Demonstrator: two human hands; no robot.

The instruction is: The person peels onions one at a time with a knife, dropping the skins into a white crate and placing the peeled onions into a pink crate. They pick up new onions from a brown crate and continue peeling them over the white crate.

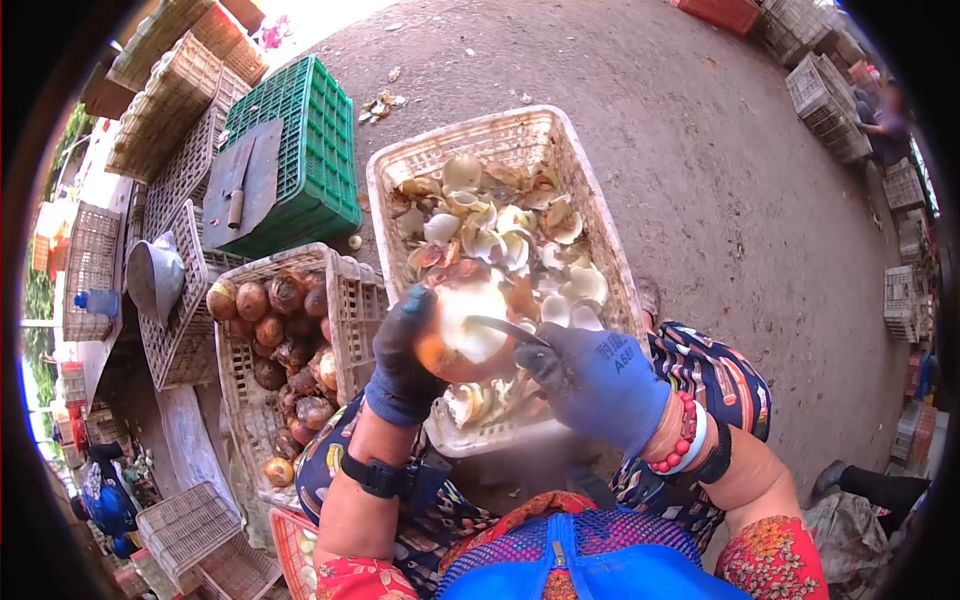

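My left hand [405, 360], in a dark blue work glove, is closed around a large onion [468, 315]. Part of its brown skin is off, and a pale patch faces up. My gloved right hand [605, 385] grips a knife, its handle hidden in the fingers; the dark curved blade [508, 328] lies against the onion's pale side. Both hands are above the near part of a whitish plastic crate [600, 215], which holds many onion skins and pale outer layers [515, 245].
To the left, another crate [235, 400] holds whole brown onions [285, 293]. Beyond it stands a green crate [325, 150] with a flat board [265, 170] and a second knife [237, 205] on top. A metal bowl [157, 277] rests on crates. Another person [885, 115] is at far right.
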